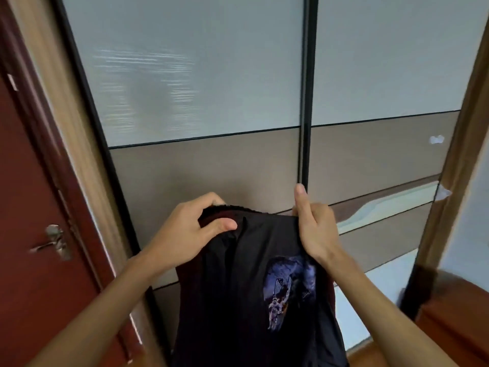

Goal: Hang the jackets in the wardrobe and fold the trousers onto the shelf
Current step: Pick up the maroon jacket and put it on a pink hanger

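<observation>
A black garment (246, 300) with a purple printed picture hangs down in front of me, held up by its top edge. My left hand (190, 229) grips the top left corner, thumb over the cloth. My right hand (315, 223) pinches the top right corner, with its thumb pointing up. The wardrobe (211, 165) stands right behind, both sliding doors closed, so its inside and any shelf are hidden. I cannot tell whether the garment is a jacket or trousers.
A dark red room door (34, 234) with a metal handle (53, 242) is at the left. A black vertical frame (305, 102) splits the two wardrobe doors. An orange-brown surface (455, 321) sits at the lower right.
</observation>
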Demonstrator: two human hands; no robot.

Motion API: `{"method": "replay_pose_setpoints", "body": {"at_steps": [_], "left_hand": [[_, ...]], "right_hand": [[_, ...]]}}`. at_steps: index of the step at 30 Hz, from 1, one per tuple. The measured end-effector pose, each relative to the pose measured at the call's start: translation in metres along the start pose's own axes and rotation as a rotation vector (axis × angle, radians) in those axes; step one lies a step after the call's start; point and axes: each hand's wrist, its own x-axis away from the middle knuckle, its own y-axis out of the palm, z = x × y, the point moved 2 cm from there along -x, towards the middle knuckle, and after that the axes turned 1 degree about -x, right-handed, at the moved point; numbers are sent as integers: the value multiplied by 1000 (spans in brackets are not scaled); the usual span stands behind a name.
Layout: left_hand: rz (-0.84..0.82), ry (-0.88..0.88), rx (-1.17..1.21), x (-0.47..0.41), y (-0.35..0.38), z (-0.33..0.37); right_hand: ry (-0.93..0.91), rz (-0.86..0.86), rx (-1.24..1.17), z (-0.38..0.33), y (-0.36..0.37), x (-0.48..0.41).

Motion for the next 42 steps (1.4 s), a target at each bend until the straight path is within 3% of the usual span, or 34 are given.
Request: {"method": "replay_pose_setpoints", "body": {"at_steps": [8, 15, 19, 23, 31, 42], "left_hand": [[338, -259, 40, 53, -65, -8], [522, -390, 92, 79, -100, -23], [605, -424, 145, 86, -108, -29], [670, -413, 177, 88, -119, -37], [711, -404, 147, 76, -130, -46], [657, -362, 258, 59, -105, -61]], "right_hand": [[-306, -483, -84, -33, 132, -40], [-1088, -490, 165, -94, 243, -57], [-1347, -567, 508, -105, 299, -73], [-1419, -557, 737, -99, 319, -92], [-1620, -393, 683, -98, 327, -98], [-1538, -391, 817, -64, 287, -117]]}}
